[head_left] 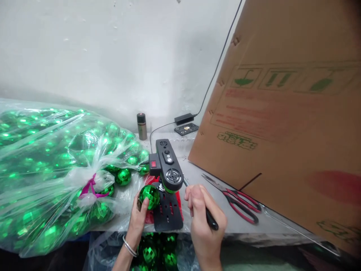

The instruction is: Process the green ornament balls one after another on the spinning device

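Note:
My left hand point(137, 216) grips a shiny green faceted ball point(149, 197) between thumb and fingers, beside a black device point(169, 165) with round grilles and a red switch. The device stands on a black slotted base plate point(168, 216), over a red sheet point(149, 217). Closed in a fist, my right hand point(207, 222) holds a slim tool with a black handle point(211, 220). Its thin shaft points up toward the device's right side; the tip is hard to make out, so I cannot tell its kind.
A clear plastic bag point(56, 150) of green balls, tied with pink ribbon, fills the left. Loose balls point(123, 176) lie beside it, and more balls point(149, 254) sit below the edge. Red-black scissors point(239, 203) lie right, before a large carton point(282, 124). Behind are a small bottle point(141, 127), phone point(186, 129) and power adapter point(184, 119).

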`<state>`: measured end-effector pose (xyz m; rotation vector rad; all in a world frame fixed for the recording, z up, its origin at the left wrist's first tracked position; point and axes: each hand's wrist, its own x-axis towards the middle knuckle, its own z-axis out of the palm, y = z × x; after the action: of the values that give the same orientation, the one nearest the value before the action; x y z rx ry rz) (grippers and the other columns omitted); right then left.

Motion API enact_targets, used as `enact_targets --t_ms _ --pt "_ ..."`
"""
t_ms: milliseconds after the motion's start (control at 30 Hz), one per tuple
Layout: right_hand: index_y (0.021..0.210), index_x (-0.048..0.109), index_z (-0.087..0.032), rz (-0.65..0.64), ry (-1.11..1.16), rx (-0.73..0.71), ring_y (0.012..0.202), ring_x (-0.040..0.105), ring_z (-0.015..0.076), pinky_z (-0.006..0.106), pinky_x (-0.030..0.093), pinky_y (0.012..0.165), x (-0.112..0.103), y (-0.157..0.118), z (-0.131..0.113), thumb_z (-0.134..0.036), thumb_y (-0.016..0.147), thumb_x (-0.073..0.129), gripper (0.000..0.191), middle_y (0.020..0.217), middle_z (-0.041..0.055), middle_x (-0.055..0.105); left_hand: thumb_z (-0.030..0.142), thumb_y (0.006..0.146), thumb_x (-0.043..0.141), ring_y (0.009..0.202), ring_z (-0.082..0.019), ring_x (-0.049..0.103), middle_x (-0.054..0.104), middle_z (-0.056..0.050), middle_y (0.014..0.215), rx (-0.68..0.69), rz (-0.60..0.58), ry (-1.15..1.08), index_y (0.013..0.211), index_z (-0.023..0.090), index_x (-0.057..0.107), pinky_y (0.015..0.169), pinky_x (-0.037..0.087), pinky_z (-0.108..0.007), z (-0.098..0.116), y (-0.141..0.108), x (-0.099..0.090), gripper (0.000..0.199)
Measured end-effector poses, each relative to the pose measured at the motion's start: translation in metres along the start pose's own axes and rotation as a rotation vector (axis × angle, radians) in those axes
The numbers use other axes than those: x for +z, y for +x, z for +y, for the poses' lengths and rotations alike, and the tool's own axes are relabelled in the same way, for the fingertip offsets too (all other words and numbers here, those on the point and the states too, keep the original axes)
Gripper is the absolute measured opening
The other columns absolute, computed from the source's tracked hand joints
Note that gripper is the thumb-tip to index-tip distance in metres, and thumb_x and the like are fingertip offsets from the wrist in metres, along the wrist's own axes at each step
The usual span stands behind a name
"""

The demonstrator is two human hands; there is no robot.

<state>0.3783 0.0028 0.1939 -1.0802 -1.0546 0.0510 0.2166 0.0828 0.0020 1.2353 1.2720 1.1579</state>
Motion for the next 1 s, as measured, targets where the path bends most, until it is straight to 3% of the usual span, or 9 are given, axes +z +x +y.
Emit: enact_targets --t_ms 100,333,500,767,900,1000 --pt "0.072 0.055 -0.024 -0.011 -0.003 0.010 0.056 0.054 0.0113 0.024 0.041 0.050 -0.001 -0.001 0.000 -0.036 0.125 0.055 0.054 0.067 -0.0036 0.056 0.095 0.086 0.075 0.149 -0.044 0.074 0.080 -0.020 0.151 0.003 0.004 -0.001 0.148 0.021 0.066 0.129 0.059 -0.060 -0.005 -0.006 0.015 0.097" --pt "0.075 0.057 -0.024 -0.020 -0.001 -0.015 0.060 0.056 0.0121 0.025 0.044 0.056 -0.003 -0.005 0.004 -0.032 0.125 0.055 0.050 0.068 -0.0034 0.057 0.055 0.090 0.087 0.152 -0.046 0.071 0.075 -0.023 0.159 0.216 -0.154 0.200 0.154 0.021 0.063 0.132 0.054 -0.069 -0.009 -0.021 0.023 0.077" --pt "0.076 0.058 -0.024 -0.023 -0.005 -0.008 0.059 0.056 0.0129 0.027 0.043 0.054 -0.004 -0.005 0.003 -0.032 0.124 0.055 0.049 0.068 -0.0028 0.057 0.043 0.086 0.090 0.149 -0.046 0.074 0.077 -0.022 0.155 0.313 -0.144 0.266 0.153 0.021 0.064 0.129 0.057 -0.070 -0.015 -0.026 0.032 0.075" --pt "0.083 0.062 -0.024 -0.038 -0.035 -0.025 0.060 0.055 0.0134 0.030 0.037 0.052 -0.009 -0.018 0.012 -0.026 0.123 0.054 0.041 0.073 -0.0011 0.061 0.039 0.071 0.094 0.131 -0.045 0.082 0.083 -0.019 0.139 0.280 -0.173 0.253 0.145 0.018 0.068 0.120 0.065 -0.068 -0.012 -0.017 0.048 0.081" --pt "0.082 0.061 -0.024 0.010 0.011 -0.073 0.062 0.060 0.0136 0.029 0.042 0.056 -0.009 -0.036 0.033 -0.021 0.122 0.053 0.040 0.074 -0.0016 0.064 0.040 0.070 0.094 0.133 -0.047 0.081 0.083 -0.021 0.139 0.250 -0.163 0.263 0.146 0.017 0.068 0.120 0.064 -0.071 -0.015 -0.021 0.049 0.083" --pt "0.078 0.059 -0.025 0.045 0.002 -0.112 0.059 0.060 0.0136 0.029 0.043 0.056 -0.007 -0.043 0.042 -0.027 0.123 0.053 0.046 0.072 -0.0021 0.065 0.040 0.069 0.093 0.136 -0.048 0.079 0.082 -0.022 0.141 0.233 -0.146 0.256 0.146 0.018 0.068 0.121 0.063 -0.072 -0.020 -0.023 0.051 0.084"
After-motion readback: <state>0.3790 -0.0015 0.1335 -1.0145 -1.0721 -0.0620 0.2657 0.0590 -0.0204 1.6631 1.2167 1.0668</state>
